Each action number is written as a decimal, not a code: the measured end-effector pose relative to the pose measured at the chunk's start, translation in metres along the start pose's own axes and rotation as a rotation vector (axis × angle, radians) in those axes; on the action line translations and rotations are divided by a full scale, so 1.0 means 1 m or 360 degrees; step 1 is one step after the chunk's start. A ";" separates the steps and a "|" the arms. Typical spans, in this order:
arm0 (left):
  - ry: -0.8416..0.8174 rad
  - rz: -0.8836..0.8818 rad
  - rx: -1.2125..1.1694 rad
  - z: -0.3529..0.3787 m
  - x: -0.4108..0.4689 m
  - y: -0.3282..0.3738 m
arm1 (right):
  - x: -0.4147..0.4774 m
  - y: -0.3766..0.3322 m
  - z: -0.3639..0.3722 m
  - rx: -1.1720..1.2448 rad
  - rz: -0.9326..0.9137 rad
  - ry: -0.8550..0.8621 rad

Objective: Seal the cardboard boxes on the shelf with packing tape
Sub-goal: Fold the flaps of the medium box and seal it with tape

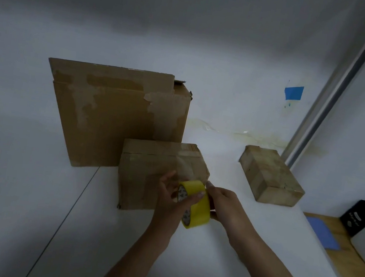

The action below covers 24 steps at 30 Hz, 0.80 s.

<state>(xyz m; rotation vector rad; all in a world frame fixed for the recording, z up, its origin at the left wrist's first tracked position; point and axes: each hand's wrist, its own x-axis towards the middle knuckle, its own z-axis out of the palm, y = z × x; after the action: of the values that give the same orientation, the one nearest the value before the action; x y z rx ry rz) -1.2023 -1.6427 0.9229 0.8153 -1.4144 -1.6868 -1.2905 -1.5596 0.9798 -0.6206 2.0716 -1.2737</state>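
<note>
Two bare forearms reach in from the near edge, meeting over the white shelf (219, 250). The left hand (173, 198) has its grip wrapped round a yellow roll of packing tape (200, 205), thumb laid across the top of the roll. The right hand (225, 206) pinches at the roll's far side, fingertips close to where a clear strip of tape (186, 167) runs up onto the medium cardboard box (148, 173). That box sits just behind the hands, the strip lying over its top right corner. Behind it, touching or nearly so, stands a large cardboard box (113, 116) with torn patches on its face. Well to the right lies a small flat box (270, 175) by a metal post (341, 83). A blue tape scrap (293, 92) sticks to the wall.
</note>
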 end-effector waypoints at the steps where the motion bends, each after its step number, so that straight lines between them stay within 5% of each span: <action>1: 0.0006 -0.0020 -0.0036 0.000 -0.001 -0.002 | 0.001 0.005 -0.006 -0.0030 -0.0032 0.0017; 7: 0.0087 -0.0124 -0.0237 0.005 -0.001 -0.006 | 0.014 0.044 -0.049 -0.1091 0.0091 0.0301; 12: 0.0096 -0.0205 -0.0319 0.006 0.000 -0.003 | 0.016 0.072 -0.076 -0.1726 0.0374 0.0269; 24: 0.0062 -0.0186 -0.0305 0.001 0.002 0.002 | 0.016 0.097 -0.078 -0.1765 0.0529 0.0064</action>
<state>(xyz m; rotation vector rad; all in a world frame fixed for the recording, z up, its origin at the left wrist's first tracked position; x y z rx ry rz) -1.2040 -1.6439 0.9247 0.8311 -1.1772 -1.8528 -1.3639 -1.4812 0.9149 -0.6358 2.6651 0.1449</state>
